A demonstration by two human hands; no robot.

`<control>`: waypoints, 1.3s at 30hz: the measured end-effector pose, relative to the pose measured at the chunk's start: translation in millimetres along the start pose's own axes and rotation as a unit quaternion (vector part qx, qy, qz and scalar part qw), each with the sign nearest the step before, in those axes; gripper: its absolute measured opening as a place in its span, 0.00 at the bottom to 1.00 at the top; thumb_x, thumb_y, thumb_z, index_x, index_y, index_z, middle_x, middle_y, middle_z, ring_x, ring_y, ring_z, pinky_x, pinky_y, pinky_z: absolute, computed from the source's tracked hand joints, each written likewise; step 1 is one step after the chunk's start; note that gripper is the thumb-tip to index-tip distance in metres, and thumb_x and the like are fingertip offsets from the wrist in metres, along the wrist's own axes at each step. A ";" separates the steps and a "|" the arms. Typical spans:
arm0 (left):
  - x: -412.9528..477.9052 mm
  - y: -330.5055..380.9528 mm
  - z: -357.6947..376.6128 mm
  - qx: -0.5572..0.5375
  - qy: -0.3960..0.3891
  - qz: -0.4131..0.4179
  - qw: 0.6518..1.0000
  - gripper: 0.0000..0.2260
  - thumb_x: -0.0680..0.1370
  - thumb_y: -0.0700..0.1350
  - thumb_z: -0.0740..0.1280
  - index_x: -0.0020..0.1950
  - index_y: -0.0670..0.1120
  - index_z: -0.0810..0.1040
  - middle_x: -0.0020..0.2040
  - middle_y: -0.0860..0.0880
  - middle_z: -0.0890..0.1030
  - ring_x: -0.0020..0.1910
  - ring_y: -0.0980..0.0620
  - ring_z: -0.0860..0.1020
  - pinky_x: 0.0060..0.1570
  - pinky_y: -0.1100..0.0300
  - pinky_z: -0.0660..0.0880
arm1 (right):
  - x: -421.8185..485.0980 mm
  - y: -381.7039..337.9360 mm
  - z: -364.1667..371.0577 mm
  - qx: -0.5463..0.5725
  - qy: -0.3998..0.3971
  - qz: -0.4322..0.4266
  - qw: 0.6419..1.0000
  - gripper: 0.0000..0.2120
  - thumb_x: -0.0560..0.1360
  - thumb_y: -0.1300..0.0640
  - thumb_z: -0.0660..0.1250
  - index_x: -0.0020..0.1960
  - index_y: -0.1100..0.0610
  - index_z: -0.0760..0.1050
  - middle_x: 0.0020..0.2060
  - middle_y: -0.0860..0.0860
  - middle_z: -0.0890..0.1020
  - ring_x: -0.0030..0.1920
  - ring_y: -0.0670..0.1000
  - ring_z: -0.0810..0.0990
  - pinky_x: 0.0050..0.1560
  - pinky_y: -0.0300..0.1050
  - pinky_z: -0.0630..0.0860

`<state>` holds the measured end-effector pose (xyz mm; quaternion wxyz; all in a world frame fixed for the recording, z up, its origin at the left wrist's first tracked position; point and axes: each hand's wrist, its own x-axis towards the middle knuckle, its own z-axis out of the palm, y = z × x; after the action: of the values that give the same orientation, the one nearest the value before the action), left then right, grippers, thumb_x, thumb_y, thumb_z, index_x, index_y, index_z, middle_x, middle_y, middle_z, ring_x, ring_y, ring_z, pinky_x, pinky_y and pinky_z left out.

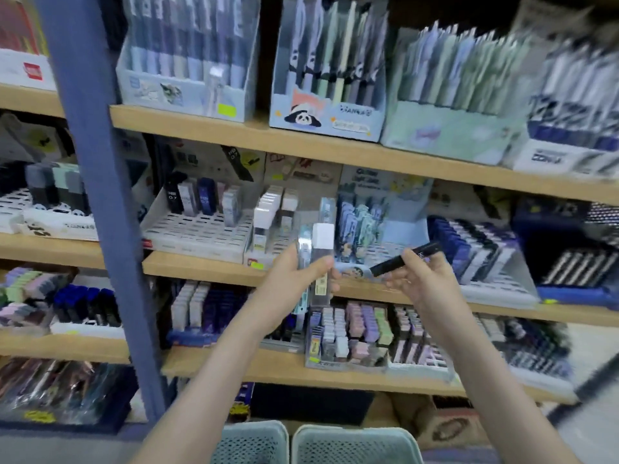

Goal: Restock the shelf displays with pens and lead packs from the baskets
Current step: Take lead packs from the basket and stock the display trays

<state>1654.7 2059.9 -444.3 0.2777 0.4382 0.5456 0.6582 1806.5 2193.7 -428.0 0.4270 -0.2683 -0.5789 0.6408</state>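
Note:
My left hand (294,279) is shut on a small bunch of lead packs (318,249), clear and white-capped, held upright in front of the middle shelf. My right hand (423,279) pinches a single black lead pack (407,257), tilted with its far end up to the right. Both hands hover before the second shelf, where a white slotted display (197,232) holds a few lead packs at its back rows. Two pale green baskets (355,445) sit at the bottom edge below my arms; their contents are hidden.
A blue steel upright (97,182) divides the shelving at left. Wooden shelves (301,142) carry pen boxes above, including a panda box (326,118), and eraser and lead displays (351,336) below. A cardboard box (449,426) sits on the floor at right.

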 end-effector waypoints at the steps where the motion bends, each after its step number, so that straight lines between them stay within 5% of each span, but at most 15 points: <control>1: 5.7 1.4 12.5 0.005 -0.011 0.009 1.000 0.05 0.81 0.40 0.63 0.51 0.39 0.75 0.35 0.49 0.83 0.35 0.51 0.81 0.39 0.56 0.80 | 2.6 -3.0 -16.8 -0.019 0.024 -0.007 1.000 0.04 0.80 0.60 0.62 0.52 0.53 0.67 0.34 0.54 0.78 0.30 0.50 0.80 0.37 0.45 0.78; 6: 30.8 5.4 84.4 0.010 -0.046 0.018 0.999 0.06 0.81 0.41 0.63 0.55 0.40 0.72 0.40 0.46 0.83 0.37 0.50 0.81 0.42 0.53 0.80 | 2.5 -21.0 -101.1 -0.064 0.105 -0.035 0.992 0.04 0.80 0.57 0.62 0.47 0.54 0.71 0.39 0.54 0.79 0.37 0.51 0.80 0.41 0.45 0.76; 9: 41.8 0.0 125.0 0.020 -0.066 -0.008 0.998 0.16 0.80 0.49 0.66 0.61 0.39 0.72 0.43 0.48 0.85 0.51 0.48 0.81 0.63 0.44 0.72 | 6.3 -25.6 -144.9 -0.099 0.159 -0.039 0.982 0.07 0.80 0.53 0.63 0.45 0.55 0.71 0.43 0.55 0.78 0.44 0.52 0.80 0.39 0.38 0.77; 11: 49.0 -6.1 146.0 0.024 -0.065 -0.011 0.998 0.11 0.79 0.52 0.66 0.54 0.45 0.75 0.43 0.51 0.85 0.59 0.45 0.78 0.69 0.42 0.65 | 12.3 -25.6 -165.7 -0.111 0.179 -0.038 0.977 0.10 0.79 0.52 0.64 0.44 0.57 0.71 0.42 0.55 0.79 0.45 0.51 0.81 0.47 0.42 0.76; 13: 52.5 -8.2 163.8 0.020 -0.054 -0.016 0.998 0.09 0.80 0.49 0.66 0.54 0.43 0.74 0.43 0.51 0.84 0.56 0.48 0.80 0.66 0.50 0.70 | 19.7 -24.3 -174.8 -0.118 0.185 -0.032 0.975 0.08 0.79 0.52 0.64 0.44 0.55 0.72 0.42 0.54 0.81 0.45 0.48 0.82 0.46 0.41 0.74; 15: 53.7 -8.0 176.0 0.017 -0.043 -0.017 0.999 0.12 0.81 0.44 0.64 0.59 0.37 0.72 0.44 0.47 0.84 0.43 0.59 0.82 0.48 0.70 0.76 | 28.9 -21.4 -177.4 -0.119 0.188 -0.036 0.974 0.06 0.79 0.53 0.65 0.45 0.53 0.71 0.43 0.53 0.81 0.43 0.47 0.83 0.45 0.40 0.75; 18: 54.7 -9.7 185.6 0.028 -0.036 -0.018 0.999 0.11 0.81 0.41 0.63 0.60 0.36 0.70 0.48 0.38 0.83 0.35 0.64 0.81 0.32 0.77 0.71 | 41.0 -14.1 -175.8 -0.166 0.193 -0.046 0.966 0.07 0.77 0.53 0.67 0.48 0.54 0.70 0.44 0.52 0.80 0.41 0.47 0.83 0.49 0.45 0.78; 22: 59.1 -14.0 186.0 0.007 -0.027 -0.025 0.999 0.09 0.81 0.41 0.63 0.59 0.39 0.71 0.44 0.42 0.83 0.36 0.57 0.82 0.33 0.72 0.75 | 50.9 -7.7 -169.1 -0.300 0.186 -0.057 0.934 0.10 0.77 0.52 0.66 0.50 0.57 0.70 0.38 0.46 0.77 0.40 0.45 0.79 0.37 0.40 0.70; 28: 64.7 -18.6 189.1 -0.002 -0.037 -0.023 0.999 0.05 0.81 0.41 0.63 0.56 0.43 0.72 0.45 0.41 0.83 0.37 0.55 0.82 0.34 0.72 0.75 | 63.5 -13.9 -162.8 -0.434 0.138 -0.074 0.887 0.12 0.77 0.55 0.66 0.53 0.61 0.67 0.42 0.52 0.76 0.44 0.53 0.75 0.40 0.43 0.66; 33: 68.6 -24.5 191.4 -0.019 -0.036 -0.028 0.999 0.05 0.80 0.42 0.64 0.55 0.47 0.71 0.44 0.44 0.84 0.40 0.49 0.83 0.43 0.53 0.82 | 61.8 -4.9 -152.1 -0.498 0.106 -0.129 0.851 0.24 0.78 0.62 0.63 0.71 0.59 0.56 0.35 0.50 0.74 0.33 0.50 0.72 0.26 0.39 0.60; 35: 68.8 -25.5 191.0 -0.023 -0.035 -0.033 0.999 0.05 0.80 0.42 0.64 0.55 0.46 0.71 0.42 0.46 0.84 0.41 0.49 0.83 0.44 0.51 0.82 | 59.0 4.0 -152.6 -0.516 0.082 -0.161 0.838 0.29 0.78 0.63 0.62 0.74 0.55 0.51 0.40 0.53 0.77 0.36 0.53 0.75 0.29 0.43 0.65; 39: 68.1 -27.8 187.2 -0.010 -0.048 -0.032 0.998 0.05 0.81 0.42 0.64 0.55 0.44 0.72 0.40 0.47 0.84 0.41 0.47 0.83 0.45 0.50 0.81 | 54.8 9.7 -157.2 -0.526 0.082 -0.175 0.828 0.20 0.81 0.59 0.59 0.70 0.53 0.59 0.56 0.56 0.77 0.54 0.56 0.76 0.45 0.49 0.71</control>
<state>1784.8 2213.2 -448.5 0.3289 0.4487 0.5390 0.6325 1909.0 2321.6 -458.4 0.3724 -0.3976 -0.8285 0.1294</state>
